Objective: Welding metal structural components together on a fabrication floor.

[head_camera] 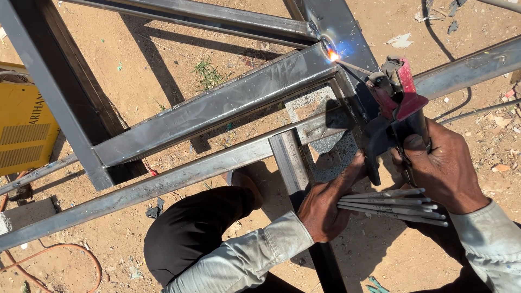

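From the head view, your right hand grips the red holder, its rod's tip sparking at the joint of the steel frame. Your left hand clasps a bundle of spare rods just below. A yellow welder sits far left on the dirt.

Bare sandy ground carries a steel tube frame, a yellow welding machine at left, an orange cable, grass tufts and scattered paper scraps.
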